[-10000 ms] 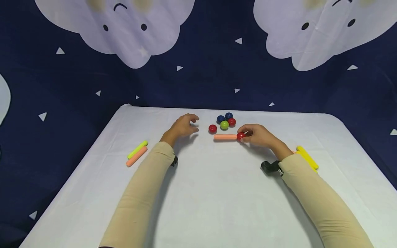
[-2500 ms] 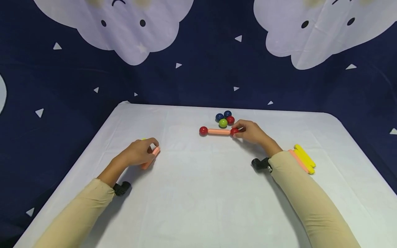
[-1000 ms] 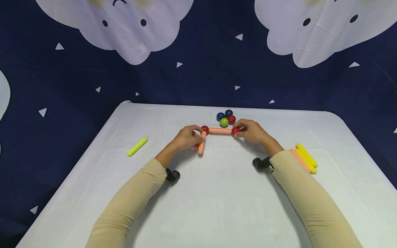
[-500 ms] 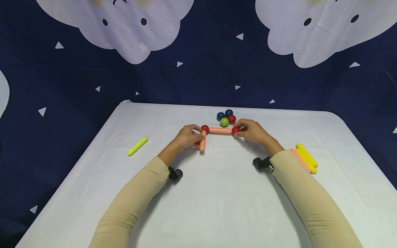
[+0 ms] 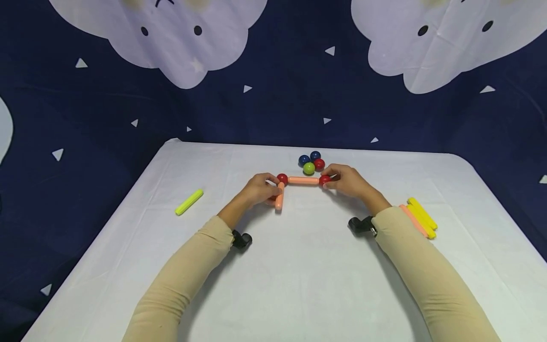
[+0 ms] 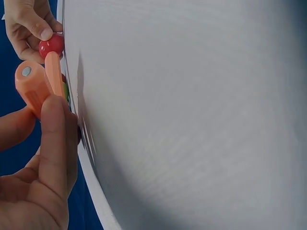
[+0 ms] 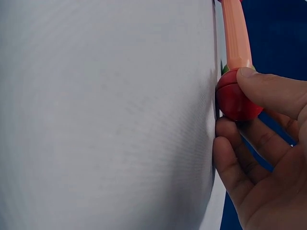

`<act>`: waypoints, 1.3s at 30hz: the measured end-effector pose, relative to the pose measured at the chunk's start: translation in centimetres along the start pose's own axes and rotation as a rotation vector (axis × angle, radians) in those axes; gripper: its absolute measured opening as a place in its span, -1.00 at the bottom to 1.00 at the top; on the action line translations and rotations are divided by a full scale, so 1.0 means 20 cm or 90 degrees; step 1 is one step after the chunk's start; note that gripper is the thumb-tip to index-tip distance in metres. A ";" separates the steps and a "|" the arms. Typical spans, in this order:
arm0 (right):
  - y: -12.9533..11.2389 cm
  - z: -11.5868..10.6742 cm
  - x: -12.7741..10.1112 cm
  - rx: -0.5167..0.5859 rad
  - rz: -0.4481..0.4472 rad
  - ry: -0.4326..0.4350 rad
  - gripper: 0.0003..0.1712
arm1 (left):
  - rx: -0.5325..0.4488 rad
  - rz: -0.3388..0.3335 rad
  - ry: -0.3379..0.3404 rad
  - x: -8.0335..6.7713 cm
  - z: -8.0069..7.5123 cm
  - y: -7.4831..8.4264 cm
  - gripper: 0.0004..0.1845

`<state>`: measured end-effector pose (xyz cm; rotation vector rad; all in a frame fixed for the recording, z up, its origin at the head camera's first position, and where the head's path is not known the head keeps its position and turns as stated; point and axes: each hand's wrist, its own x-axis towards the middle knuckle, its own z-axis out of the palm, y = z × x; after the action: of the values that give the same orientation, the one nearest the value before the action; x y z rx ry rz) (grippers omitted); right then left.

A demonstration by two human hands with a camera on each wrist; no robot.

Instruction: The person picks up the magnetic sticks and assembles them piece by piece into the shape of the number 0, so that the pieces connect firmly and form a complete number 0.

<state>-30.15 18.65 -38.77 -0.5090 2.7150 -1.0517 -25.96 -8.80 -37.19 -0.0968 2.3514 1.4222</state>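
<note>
Left hand (image 5: 258, 189) grips 1 of 2 joined orange sticks (image 5: 279, 200); right hand (image 5: 347, 180) pinches 1 of 2 end red balls (image 5: 325, 179); 4 balls (image 5: 311, 163) cluster toward the tabletop's far edge, partly overlapping.

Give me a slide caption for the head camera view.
Left hand holds an orange stick at one red ball; right hand pinches the other red ball.

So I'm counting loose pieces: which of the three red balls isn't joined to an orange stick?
The red ball in the far cluster, beside the green ball; the other two cap the horizontal orange stick.
</note>
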 end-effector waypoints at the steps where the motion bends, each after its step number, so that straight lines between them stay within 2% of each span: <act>1: 0.00 0.00 0.00 -0.002 0.001 0.000 -0.63 | 0.002 0.001 -0.001 0.00 0.00 0.00 -0.60; 12: 0.00 0.00 -0.01 -0.005 0.003 0.002 -0.64 | 0.013 0.001 -0.010 0.01 0.01 0.00 -0.61; 19: -0.01 0.00 -0.01 0.000 -0.005 0.004 -0.63 | 0.013 0.011 -0.019 0.02 -0.02 0.00 -0.62; 23: -0.01 0.00 -0.01 -0.002 -0.010 0.003 -0.64 | 0.060 0.049 0.005 0.04 -0.06 -0.01 -0.64; 27: -0.01 -0.01 -0.01 -0.009 -0.010 0.004 -0.65 | 0.180 0.128 0.030 0.07 -0.10 0.00 -0.63; 30: -0.01 -0.01 -0.01 -0.009 -0.005 0.005 -0.65 | 0.253 0.190 0.015 0.10 -0.12 0.01 -0.58; 32: 0.00 -0.01 -0.01 -0.008 0.000 0.005 -0.65 | 0.284 0.216 -0.005 0.12 -0.12 0.03 -0.56; 35: 0.00 -0.01 0.00 -0.010 -0.003 0.000 -0.65 | 0.299 0.224 -0.035 0.14 -0.12 0.04 -0.56; 39: -0.01 -0.01 0.00 -0.009 0.001 -0.002 -0.65 | 0.307 0.234 -0.047 0.17 -0.10 0.05 -0.58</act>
<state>-30.18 18.68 -38.55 -0.5091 2.7224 -1.0305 -29.91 -9.70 -36.79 0.5317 2.6678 0.9329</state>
